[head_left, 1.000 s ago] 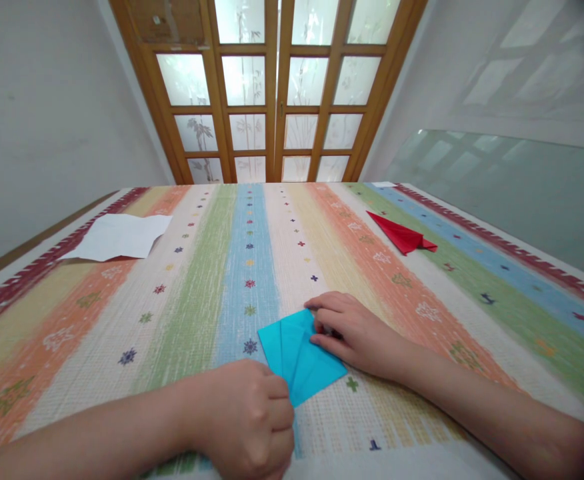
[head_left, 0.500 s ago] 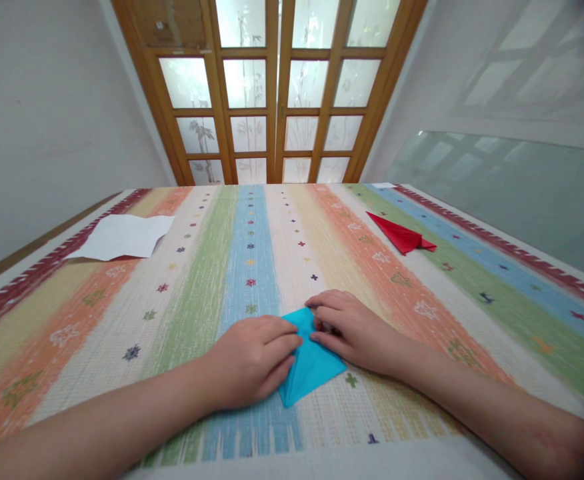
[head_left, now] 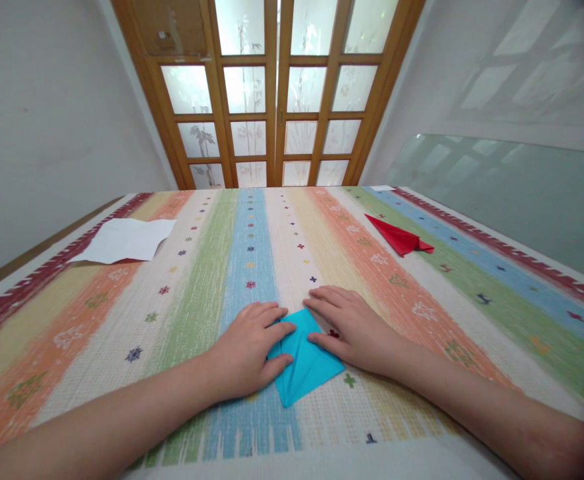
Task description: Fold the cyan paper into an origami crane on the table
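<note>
Spreading below, the striped tablecloth (head_left: 197, 287) bears a white sheet (head_left: 127, 240) at nine o'clock from the view's centre. At seven, the left hand (head_left: 249, 353), thumb and fingers parted, touches the folded blue paper (head_left: 317, 367) at six; at five, the right hand (head_left: 355, 330), likewise parted, touches it. A red folded paper (head_left: 396, 237) lies at three.

Laid out on a striped, patterned tablecloth (head_left: 197, 280)
Carries folded turquoise paper (head_left: 315, 373) near the front, pointed red folded paper (head_left: 395, 237) farther back on the right, a white sheet (head_left: 127, 240) on the left and a small white piece (head_left: 383, 188) at the far edge.
</note>
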The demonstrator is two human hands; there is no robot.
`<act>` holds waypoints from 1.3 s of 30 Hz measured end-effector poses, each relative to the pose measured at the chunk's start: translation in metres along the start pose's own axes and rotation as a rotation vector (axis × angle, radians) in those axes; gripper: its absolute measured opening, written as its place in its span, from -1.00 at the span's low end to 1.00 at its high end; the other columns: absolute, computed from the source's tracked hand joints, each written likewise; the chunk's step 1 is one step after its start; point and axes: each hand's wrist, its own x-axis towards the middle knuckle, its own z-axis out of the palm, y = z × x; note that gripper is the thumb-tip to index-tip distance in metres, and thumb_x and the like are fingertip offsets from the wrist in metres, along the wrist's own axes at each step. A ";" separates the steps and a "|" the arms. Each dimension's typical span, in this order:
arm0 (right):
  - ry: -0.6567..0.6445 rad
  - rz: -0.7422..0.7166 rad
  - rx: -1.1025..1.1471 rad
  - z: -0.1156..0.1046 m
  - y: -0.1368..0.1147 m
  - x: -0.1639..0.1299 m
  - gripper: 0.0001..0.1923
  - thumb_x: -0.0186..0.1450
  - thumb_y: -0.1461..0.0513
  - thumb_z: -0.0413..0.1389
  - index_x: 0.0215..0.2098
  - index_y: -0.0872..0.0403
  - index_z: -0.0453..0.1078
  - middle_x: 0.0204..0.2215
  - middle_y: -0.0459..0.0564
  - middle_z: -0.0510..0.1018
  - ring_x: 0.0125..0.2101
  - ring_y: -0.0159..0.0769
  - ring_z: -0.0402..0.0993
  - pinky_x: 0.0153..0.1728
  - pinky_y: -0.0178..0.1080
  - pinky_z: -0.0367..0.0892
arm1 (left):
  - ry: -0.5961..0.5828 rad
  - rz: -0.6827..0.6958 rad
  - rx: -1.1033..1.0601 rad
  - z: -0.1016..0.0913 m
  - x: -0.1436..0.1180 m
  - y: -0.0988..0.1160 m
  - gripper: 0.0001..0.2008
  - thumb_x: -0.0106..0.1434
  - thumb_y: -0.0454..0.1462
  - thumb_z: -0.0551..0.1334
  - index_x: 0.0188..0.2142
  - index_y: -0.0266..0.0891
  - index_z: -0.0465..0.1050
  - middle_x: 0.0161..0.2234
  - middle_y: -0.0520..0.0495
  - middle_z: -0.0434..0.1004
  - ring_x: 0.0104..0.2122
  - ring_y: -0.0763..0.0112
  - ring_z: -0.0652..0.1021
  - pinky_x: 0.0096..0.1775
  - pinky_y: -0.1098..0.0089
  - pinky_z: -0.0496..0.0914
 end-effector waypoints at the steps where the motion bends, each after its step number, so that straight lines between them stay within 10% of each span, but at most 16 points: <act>1: -0.009 0.006 -0.007 0.001 0.001 0.000 -0.44 0.32 -0.01 0.18 0.21 0.03 0.35 0.21 0.20 0.40 0.22 0.14 0.24 0.17 0.20 0.17 | 0.000 0.000 -0.002 0.000 0.000 0.000 -0.54 0.29 -0.14 0.27 0.16 -0.20 0.41 0.23 -0.28 0.36 0.22 -0.06 0.34 0.20 -0.16 0.20; 15: -0.006 0.006 0.209 0.005 -0.001 0.001 -0.53 0.31 0.14 0.20 0.15 0.02 0.28 0.14 0.17 0.43 0.29 0.08 0.15 0.22 0.23 0.10 | 0.138 -0.016 -0.186 0.007 0.001 -0.002 -0.47 0.26 -0.27 0.27 0.20 -0.21 0.25 0.17 -0.26 0.39 0.18 0.07 0.38 0.20 -0.09 0.25; 22: -0.016 -0.078 0.273 -0.002 -0.011 0.005 -0.75 0.31 0.28 0.13 -0.03 0.01 0.35 -0.20 0.02 0.55 -0.11 -0.13 0.47 0.17 0.12 0.16 | 0.138 -0.066 -0.346 0.014 0.002 -0.008 -0.25 0.26 -0.27 0.28 0.36 -0.15 -0.02 0.11 -0.23 0.44 0.10 0.13 0.45 0.14 -0.02 0.32; 29: 0.114 -0.140 0.329 -0.003 -0.013 0.001 -0.73 0.35 0.32 0.06 0.01 0.00 0.34 -0.20 0.05 0.57 -0.17 -0.18 0.51 -0.04 -0.04 0.37 | 0.117 -0.085 -0.522 0.005 0.005 -0.002 -0.32 0.26 -0.28 0.28 0.33 -0.13 0.10 0.05 -0.18 0.53 0.03 0.16 0.52 0.10 0.06 0.33; 34: 0.244 -0.115 0.346 -0.010 -0.023 -0.001 -0.71 0.35 0.30 0.08 0.03 -0.04 0.36 -0.17 0.03 0.60 -0.17 -0.21 0.56 -0.17 -0.16 0.45 | 0.063 -0.178 -0.791 0.000 0.006 0.005 -0.47 0.29 -0.27 0.25 0.24 -0.19 0.27 -0.33 0.00 0.59 -0.41 0.39 0.52 -0.32 0.38 0.39; 39: 0.215 -0.033 0.399 -0.019 -0.034 0.015 -0.61 0.32 0.26 0.12 0.12 -0.03 0.32 0.00 0.10 0.55 -0.02 -0.13 0.51 -0.02 -0.05 0.43 | 0.063 -0.241 -1.119 0.002 0.009 -0.006 -0.70 0.30 -0.16 0.26 -0.06 -0.29 0.55 -0.26 -0.09 0.62 -0.32 0.34 0.55 -0.22 0.33 0.41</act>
